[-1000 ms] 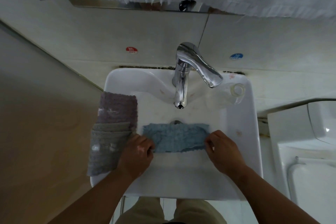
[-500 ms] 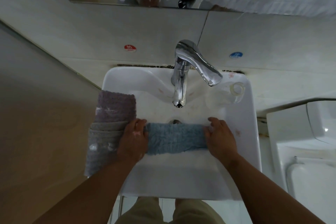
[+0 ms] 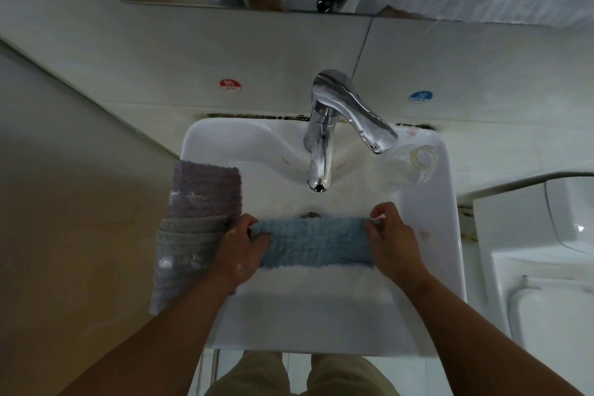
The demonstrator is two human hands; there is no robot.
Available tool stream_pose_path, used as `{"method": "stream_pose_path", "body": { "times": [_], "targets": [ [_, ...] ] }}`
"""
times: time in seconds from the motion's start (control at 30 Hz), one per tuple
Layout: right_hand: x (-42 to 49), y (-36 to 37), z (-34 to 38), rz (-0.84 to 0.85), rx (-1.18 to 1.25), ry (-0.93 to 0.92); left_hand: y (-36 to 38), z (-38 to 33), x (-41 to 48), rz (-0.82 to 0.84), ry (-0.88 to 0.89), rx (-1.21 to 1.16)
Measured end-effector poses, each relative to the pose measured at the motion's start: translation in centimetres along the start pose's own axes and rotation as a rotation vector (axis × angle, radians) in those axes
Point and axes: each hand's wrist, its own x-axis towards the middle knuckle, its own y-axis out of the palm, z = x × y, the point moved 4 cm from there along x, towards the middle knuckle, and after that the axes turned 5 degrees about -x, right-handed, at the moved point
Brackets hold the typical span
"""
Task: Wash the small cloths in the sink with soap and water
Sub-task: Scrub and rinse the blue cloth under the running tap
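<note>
- My left hand (image 3: 239,249) and right hand (image 3: 395,243) each grip an end of the blue cloth (image 3: 316,243) over the sink (image 3: 427,202).
- Red sticker (image 3: 230,85) reads HOT; blue sticker (image 3: 420,96) reads COLD.

Both hands, left hand (image 3: 239,249) and right hand (image 3: 397,243), are gripping the blue cloth (image 3: 316,243) by its ends over the sink (image 3: 427,267), below the faucet (image 3: 321,151).

A blue cloth (image 3: 316,243), textured and folded into a wide band, is stretching flat across the white sink (image 3: 427,267) basin, just in front of the drain. A grey cloth (image 3: 184,254) is draping over the sink's left rim, and a purple cloth (image 3: 205,191) is lying on that rim just behind it, partly tucked under it.
</note>
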Motion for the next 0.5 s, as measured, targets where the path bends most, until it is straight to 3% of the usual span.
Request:
{"method": "stream_pose_path", "body": {
  "times": [0.1, 0.2, 0.33, 0.5],
  "targets": [
    [-0.1, 0.1, 0.7, -0.024, 0.073, -0.100, 0.4, 0.3, -0.7, -0.021, 0.009, -0.121],
    [0.0, 0.8, 0.2, 0.069, 0.081, -0.160, 0.9, 0.4, -1.1, 0.057, 0.041, -0.173],
    [-0.1, 1.8, -0.3, 0.184, -0.145, -0.282, 0.9, 0.2, -1.2, 0.091, 0.160, -0.069],
    [0.0, 1.8, 0.2, 0.174, -0.216, -0.267, 1.1, 1.3, -1.1, 0.165, 0.114, 0.063]
  ]
}}
